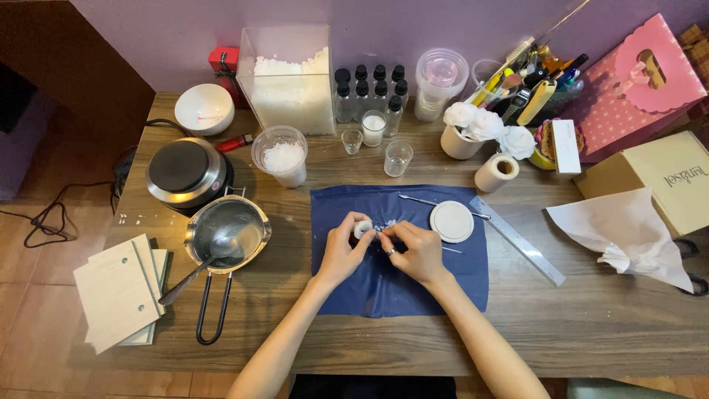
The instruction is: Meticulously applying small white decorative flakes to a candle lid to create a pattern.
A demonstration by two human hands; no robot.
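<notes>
While both hands hover over the blue cloth [384, 288], my left grip [346, 247] pinches a small white piece [362, 228], right grip [413, 247] pinching bits beside it.

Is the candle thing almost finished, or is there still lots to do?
Partly done, it seems. One small glass already looks filled with white wax, and a white disc lies on the blue cloth. The left hand holds a small white piece that the right hand picks at. Two small glasses look empty, and the pouring pot holds only a spoon.

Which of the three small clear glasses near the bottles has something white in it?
The middle glass, beside the dark-capped bottles; the two other glasses look empty.
</notes>
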